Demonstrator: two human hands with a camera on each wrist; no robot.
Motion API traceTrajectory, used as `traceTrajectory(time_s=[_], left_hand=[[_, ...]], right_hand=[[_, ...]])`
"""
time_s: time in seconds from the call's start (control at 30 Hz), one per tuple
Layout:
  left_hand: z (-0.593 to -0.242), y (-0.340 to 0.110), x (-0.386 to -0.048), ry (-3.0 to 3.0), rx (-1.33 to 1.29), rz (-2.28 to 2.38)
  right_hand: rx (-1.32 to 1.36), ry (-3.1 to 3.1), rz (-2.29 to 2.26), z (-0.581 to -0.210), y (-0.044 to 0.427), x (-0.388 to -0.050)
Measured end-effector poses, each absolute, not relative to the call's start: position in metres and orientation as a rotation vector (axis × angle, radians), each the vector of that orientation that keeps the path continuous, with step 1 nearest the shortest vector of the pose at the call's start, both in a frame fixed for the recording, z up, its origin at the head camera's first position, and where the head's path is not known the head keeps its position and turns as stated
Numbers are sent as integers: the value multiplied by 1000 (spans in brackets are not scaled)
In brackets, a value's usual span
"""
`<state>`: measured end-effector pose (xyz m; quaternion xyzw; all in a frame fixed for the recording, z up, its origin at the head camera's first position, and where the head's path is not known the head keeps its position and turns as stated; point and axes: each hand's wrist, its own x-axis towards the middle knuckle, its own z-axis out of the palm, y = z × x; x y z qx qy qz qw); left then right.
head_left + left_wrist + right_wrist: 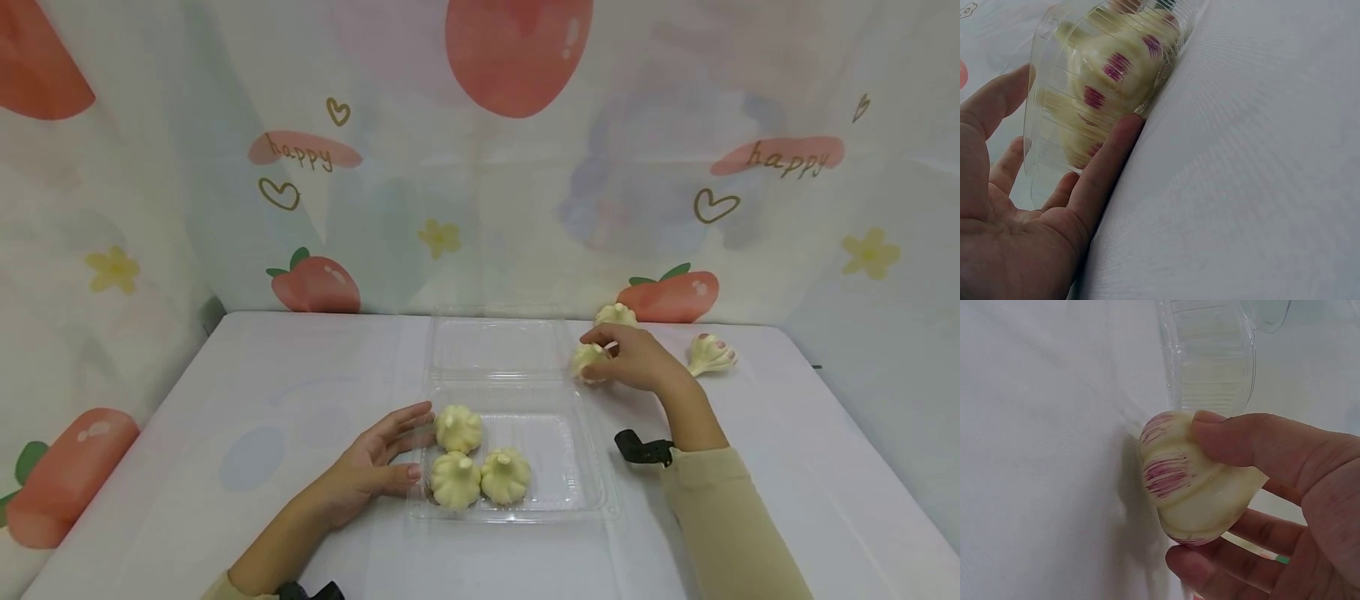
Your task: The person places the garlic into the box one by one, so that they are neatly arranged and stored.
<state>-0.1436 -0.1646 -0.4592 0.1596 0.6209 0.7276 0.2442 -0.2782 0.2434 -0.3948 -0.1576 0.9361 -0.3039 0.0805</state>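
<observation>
My right hand (633, 357) pinches a garlic bulb (1194, 478) between thumb and fingers, beside the lid of a clear plastic box. In the right wrist view the bulb shows purple streaks on cream cloves. My left hand (375, 458) rests against the left wall of the clear box (558, 508), fingers extended and touching its side. Inside the box, at its left, sit several garlic bulbs (506, 477), stems up. Through the wall, the left wrist view shows purple-marked garlic (1110, 75) close to my fingertips.
The box's lid (495, 346) lies folded back behind it. One garlic bulb (617, 314) stands behind my right hand, and another bulb (711, 354) lies on its side to the right. A patterned cloth (495, 208) hangs behind the white table (300, 367).
</observation>
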Motion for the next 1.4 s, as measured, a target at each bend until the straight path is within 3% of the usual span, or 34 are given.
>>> traceTrajectory(time_s=[0.7,1.4], left_hand=[[-458,-163,-145,1698,433,1990],[-456,-163,-143,1705,435,1988]], right_hand=[[-520,3033,-823,-375,253,-249],[-689,2911,-1127,-355,229,-232]])
